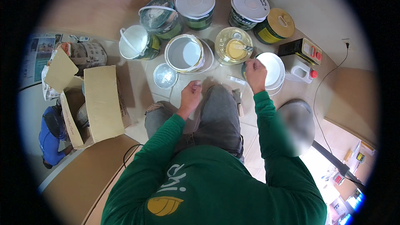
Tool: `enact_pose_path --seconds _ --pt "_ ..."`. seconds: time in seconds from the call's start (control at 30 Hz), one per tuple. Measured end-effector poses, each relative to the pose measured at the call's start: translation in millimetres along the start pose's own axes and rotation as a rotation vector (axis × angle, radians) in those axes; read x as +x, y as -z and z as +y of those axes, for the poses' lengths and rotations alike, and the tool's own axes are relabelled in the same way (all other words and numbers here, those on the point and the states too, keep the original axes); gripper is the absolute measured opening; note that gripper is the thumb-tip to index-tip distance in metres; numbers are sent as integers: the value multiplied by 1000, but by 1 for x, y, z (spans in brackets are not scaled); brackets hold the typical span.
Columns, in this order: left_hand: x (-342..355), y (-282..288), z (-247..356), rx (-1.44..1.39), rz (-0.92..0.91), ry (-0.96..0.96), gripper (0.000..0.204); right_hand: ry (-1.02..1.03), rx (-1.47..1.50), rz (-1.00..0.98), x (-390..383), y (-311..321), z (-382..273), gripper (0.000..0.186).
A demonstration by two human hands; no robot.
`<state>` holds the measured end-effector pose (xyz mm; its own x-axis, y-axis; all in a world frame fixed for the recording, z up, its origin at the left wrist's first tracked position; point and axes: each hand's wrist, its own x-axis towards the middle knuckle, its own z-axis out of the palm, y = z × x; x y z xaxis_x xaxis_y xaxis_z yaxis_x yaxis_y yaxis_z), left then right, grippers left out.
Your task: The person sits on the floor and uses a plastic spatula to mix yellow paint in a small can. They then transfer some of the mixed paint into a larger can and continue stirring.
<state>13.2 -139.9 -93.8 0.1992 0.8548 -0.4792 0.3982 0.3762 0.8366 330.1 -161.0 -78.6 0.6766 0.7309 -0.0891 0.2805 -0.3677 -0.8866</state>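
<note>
On the tiled floor, a white bucket is overlapped by the right hand.
The left hand is held near a lidless pail; both are curled, whether around anything cannot be told.

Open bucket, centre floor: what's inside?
Centre bucket: a smooth, pale grey-white surface shows inside. Anything beneath it is covered; whether it's liquid, I can't tell.

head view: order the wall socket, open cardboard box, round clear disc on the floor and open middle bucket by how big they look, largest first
1. Open cardboard box, clearly largest
2. Open middle bucket
3. Round clear disc
4. Wall socket

These are apparent sizes only.
</note>
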Motion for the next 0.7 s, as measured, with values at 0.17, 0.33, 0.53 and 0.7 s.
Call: enact_pose_path --seconds 0.17,0.33,0.53,0.7 --pt "-20 14 -24 84 -59 -13 34 173 -658 -422 -56 -28 72 45" --pt "-44 21 12 172 -192 -94 35 27 -777 -477 -63 -51 139 54" --pt "-26 -1 56 475 -78 -561 67 118 -695 -382 -91 -37 81 45" --pt "56 -53 125 491 -8 -837 116 60 -413 -270 -132 24 23 47"
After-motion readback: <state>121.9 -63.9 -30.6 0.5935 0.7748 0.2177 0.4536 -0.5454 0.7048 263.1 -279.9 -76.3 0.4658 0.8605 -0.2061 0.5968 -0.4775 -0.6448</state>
